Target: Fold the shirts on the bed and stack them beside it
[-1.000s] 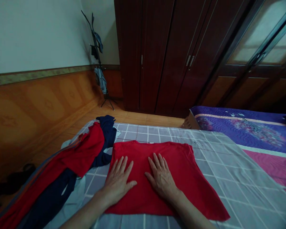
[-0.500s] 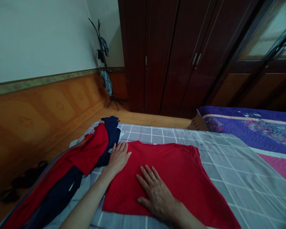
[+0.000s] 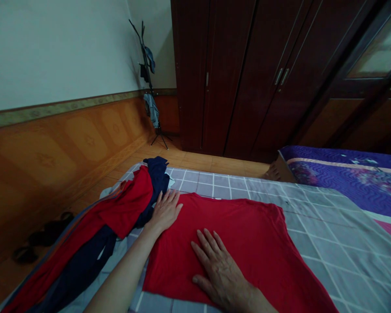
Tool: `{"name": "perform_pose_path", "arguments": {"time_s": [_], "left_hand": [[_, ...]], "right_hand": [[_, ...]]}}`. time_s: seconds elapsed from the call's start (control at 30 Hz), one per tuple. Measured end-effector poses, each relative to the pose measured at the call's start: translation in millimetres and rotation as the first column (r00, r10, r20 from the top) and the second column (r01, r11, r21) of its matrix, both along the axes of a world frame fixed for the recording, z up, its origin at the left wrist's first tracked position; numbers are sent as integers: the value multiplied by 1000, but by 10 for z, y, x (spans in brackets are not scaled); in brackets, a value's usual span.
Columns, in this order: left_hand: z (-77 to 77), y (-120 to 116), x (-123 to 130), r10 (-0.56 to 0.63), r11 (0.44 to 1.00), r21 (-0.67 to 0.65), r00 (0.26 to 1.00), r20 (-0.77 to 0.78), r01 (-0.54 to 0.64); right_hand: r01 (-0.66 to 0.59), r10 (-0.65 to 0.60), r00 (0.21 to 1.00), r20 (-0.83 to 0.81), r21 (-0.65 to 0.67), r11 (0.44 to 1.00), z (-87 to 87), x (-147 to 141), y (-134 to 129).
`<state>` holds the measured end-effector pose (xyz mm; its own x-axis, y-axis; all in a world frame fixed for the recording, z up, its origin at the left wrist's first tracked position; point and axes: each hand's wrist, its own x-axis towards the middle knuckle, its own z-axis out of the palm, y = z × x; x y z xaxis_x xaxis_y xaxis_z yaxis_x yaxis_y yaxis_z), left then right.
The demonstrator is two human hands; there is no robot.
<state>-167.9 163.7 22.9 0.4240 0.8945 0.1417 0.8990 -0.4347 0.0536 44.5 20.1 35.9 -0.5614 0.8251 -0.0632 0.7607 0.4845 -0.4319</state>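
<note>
A red shirt [image 3: 247,239] lies spread on the bed, its neckline side toward the far edge. My left hand [image 3: 167,212] rests flat on the shirt's upper left corner, fingers extended and slightly apart. Lower down, near the middle of the fabric, my right hand [image 3: 217,269] is pressed palm down with its fingers and thumb spread. Neither hand grips the cloth. To the left of my left forearm, a heap of red and navy clothes [image 3: 127,213] runs along the bed's edge.
The bed has a grey checked sheet [image 3: 326,234]. Beyond it on the right is a second bed with a purple floral cover [image 3: 339,167]. A dark wardrobe [image 3: 234,78] and a coat stand [image 3: 151,82] are at the back. Dark shoes [image 3: 42,239] sit on the floor at left.
The whole view has shifted slightly, so things appear a little farther right. Both hands stay at about the same places on the red shirt, which still lies flat.
</note>
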Motion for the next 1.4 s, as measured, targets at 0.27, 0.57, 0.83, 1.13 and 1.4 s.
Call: {"name": "perform_pose_path", "arguments": {"time_s": [0.27,0.57,0.83,1.13,1.4], "left_hand": [[95,40,-221,134,990,28,990,45,-135],[203,35,-232,216,976,9,973,87,-217],[390,-67,-366,263,951,-188,962,69,-246],[308,-19,-499,134,890,-452,978,157,-50],[337,-36,-597,79,808,-587,976,202,56]], "right_hand": [[-11,11,1000,13,-16,1000,18,0,9],[-14,13,1000,12,43,999,-56,0,7],[-23,21,999,29,81,996,-74,-7,21],[-31,22,998,56,166,986,-140,-10,13],[-52,31,995,91,236,970,-162,-9,11]]}}
